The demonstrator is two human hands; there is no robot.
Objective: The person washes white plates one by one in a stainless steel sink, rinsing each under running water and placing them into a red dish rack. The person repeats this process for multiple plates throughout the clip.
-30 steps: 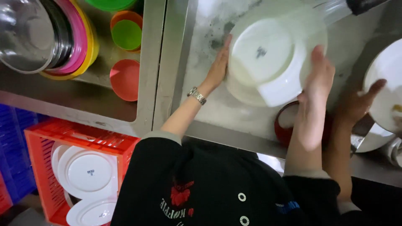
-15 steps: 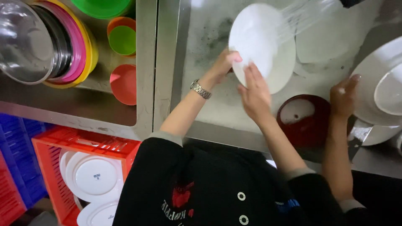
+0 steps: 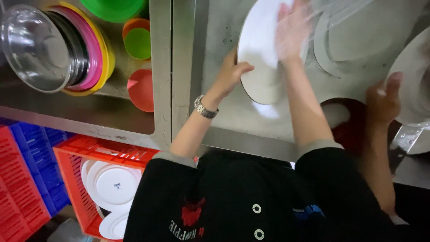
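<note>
I am looking down at a grey metal sink (image 3: 233, 116) with water running in. Inside it the white plate (image 3: 260, 58) is standing tilted. My left hand (image 3: 230, 74) is gripping its edge, fingers curled tight on it. My right hand (image 3: 291, 29) is lying flat on the plate, fingers apart. Another person's hand (image 3: 380, 101) is touching a second white plate (image 3: 410, 80) nearby

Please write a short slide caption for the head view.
Left hand holds round white plate while right hand rubs it under running water.
</note>
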